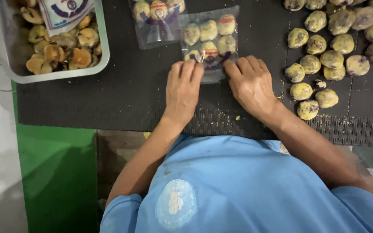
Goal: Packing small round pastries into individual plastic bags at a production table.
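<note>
Now: my left hand (pixel 182 88) and right hand (pixel 250 82) pinch bag (pixel 208 41) mouth, centre frame; bag filled, another (pixel 157 17) done; loose cookies (pixel 331 43) upper right left.

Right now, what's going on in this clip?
A person in a blue shirt presses both hands, left hand and right hand, on the near edge of a clear bag of round cookies on a dark mat. Loose cookies lie to the right, a metal tray to the left.

Left of the black tabletop mat (pixel 121 86): metal tray (pixel 102 51) of brownish cookies. Right: loose yellow-purple cookies (pixel 324 56). Upper edge: second filled bag (pixel 156 21).
</note>
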